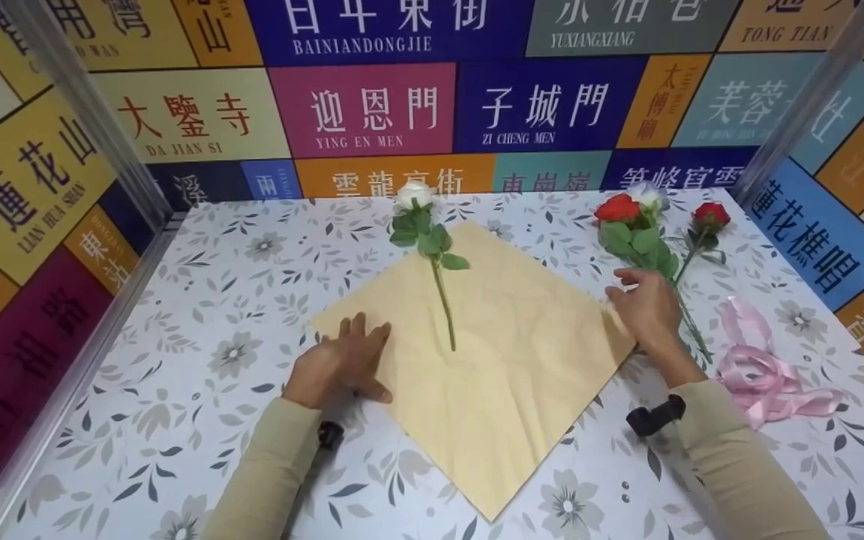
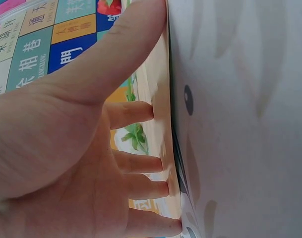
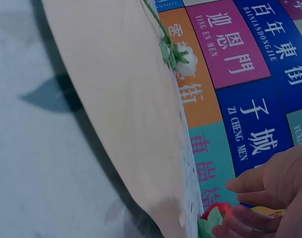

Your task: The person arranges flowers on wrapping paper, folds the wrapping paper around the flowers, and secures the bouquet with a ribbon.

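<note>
A sheet of tan wrapping paper (image 1: 522, 322) lies diamond-wise on the table. On its upper part rests a white rose (image 1: 415, 196), its bloom past the paper's upper left edge and its stem running down toward the middle. My left hand (image 1: 336, 363) is at the paper's left corner; in the left wrist view its straight, spread fingertips (image 2: 141, 163) press on the sheet. Over the right corner is my right hand (image 1: 649, 309), fingers loosely bent with nothing between them. In the right wrist view, that hand (image 3: 282, 193) appears apart from the paper (image 3: 121, 104).
Beyond my right hand lie a red rose (image 1: 618, 208), a pale bluish-white rose (image 1: 651, 196) and a darker red rose (image 1: 709, 216). A pink ribbon (image 1: 758, 375) sits loosely heaped at the right. Colourful printed panels (image 1: 383, 109) stand behind the flower-patterned table (image 1: 233, 352).
</note>
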A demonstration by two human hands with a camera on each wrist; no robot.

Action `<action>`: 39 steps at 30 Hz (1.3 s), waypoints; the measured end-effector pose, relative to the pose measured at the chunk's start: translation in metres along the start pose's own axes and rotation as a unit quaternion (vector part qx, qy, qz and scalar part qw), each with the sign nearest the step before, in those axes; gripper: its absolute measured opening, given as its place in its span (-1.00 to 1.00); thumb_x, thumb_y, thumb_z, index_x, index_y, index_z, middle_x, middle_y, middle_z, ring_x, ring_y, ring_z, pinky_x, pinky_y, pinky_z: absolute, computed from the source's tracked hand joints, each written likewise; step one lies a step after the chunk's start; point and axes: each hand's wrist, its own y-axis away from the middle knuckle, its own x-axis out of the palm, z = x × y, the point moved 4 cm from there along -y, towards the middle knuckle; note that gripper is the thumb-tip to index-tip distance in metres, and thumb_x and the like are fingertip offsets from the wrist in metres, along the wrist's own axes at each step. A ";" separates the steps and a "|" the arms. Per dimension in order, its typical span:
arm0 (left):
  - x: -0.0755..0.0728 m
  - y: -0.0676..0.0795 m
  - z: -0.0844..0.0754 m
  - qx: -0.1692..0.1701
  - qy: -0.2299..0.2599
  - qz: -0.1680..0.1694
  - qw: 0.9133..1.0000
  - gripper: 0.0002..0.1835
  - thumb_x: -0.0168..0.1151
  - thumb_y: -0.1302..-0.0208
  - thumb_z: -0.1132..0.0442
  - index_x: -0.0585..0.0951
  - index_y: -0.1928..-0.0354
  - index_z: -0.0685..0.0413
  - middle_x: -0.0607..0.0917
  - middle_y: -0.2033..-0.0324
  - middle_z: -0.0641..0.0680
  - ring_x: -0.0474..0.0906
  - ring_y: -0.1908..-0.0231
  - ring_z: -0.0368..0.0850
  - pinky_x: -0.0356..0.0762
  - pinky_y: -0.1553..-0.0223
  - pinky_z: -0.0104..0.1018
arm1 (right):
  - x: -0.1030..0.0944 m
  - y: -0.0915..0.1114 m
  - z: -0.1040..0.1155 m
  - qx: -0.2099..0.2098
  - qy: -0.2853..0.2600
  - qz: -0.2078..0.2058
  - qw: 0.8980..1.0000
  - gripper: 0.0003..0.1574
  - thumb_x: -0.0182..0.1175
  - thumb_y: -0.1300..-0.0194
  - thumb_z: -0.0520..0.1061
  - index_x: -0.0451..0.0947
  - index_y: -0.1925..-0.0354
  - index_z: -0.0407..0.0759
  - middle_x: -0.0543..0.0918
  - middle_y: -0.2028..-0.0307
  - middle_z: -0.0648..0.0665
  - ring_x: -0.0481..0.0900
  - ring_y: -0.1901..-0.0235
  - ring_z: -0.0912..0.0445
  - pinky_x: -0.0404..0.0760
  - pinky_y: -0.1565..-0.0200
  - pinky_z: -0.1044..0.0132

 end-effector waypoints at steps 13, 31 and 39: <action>-0.001 0.000 0.000 -0.002 -0.010 0.005 1.000 0.24 0.49 -0.05 -0.19 -0.03 -0.59 0.11 -0.15 -0.53 0.51 -0.18 -0.52 0.49 0.01 -0.37 0.53 | -0.026 -0.013 -0.033 0.065 0.046 -0.008 0.997 -0.40 0.15 -0.38 -0.09 0.46 -0.31 -0.30 0.50 -0.25 -0.44 0.44 -0.24 -0.36 0.45 -0.11 -0.33; -0.001 0.000 0.000 0.005 -0.009 -0.003 1.000 0.23 0.50 -0.03 -0.20 -0.01 -0.59 0.09 -0.12 -0.53 0.50 -0.17 -0.52 0.49 0.04 -0.37 0.52 | -0.029 -0.021 -0.067 0.127 0.029 0.028 0.991 -0.17 0.13 -0.34 -0.03 0.25 -0.35 -0.58 0.38 -0.29 -0.62 0.33 -0.29 -0.46 0.34 -0.34 -0.23; -0.001 0.001 0.000 0.010 -0.010 -0.008 1.000 0.23 0.50 -0.04 -0.20 0.00 -0.59 0.12 -0.10 -0.53 0.50 -0.16 -0.52 0.50 0.09 -0.37 0.50 | -0.031 -0.023 -0.073 0.159 -0.007 0.045 0.986 -0.16 0.23 -0.34 0.02 0.30 -0.36 -0.49 0.49 -0.22 -0.50 0.58 0.17 -0.06 0.56 0.23 0.23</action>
